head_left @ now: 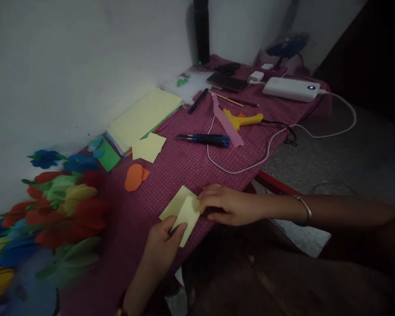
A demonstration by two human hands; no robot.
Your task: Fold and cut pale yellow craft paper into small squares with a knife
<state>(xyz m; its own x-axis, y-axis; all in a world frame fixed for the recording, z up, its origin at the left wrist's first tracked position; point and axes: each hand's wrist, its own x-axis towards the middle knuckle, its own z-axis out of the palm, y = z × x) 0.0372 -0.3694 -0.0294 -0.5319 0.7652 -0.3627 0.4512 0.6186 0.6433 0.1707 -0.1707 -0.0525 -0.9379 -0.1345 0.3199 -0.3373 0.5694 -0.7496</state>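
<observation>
A piece of pale yellow paper (188,216), apparently folded, is held between my two hands over the table's front edge. My left hand (166,241) pinches its lower left side between thumb and fingers. At the upper right edge, the fingers of my right hand (228,205) close on the same paper; their tips are partly hidden. Another flat part of yellow paper (177,202) shows behind it, and I cannot tell whether the two are joined. Beyond my hands lie yellow paper pieces (149,147) and orange paper cutouts (135,177).
Colourful paper flowers (69,206) crowd the left. A paper stack (145,116) lies by the wall. Further right are a blue-black cutter (204,139), a pink strip (228,123), a yellow glue gun (243,119), a pen (198,101) and a white power bank (291,89) with a looping cable.
</observation>
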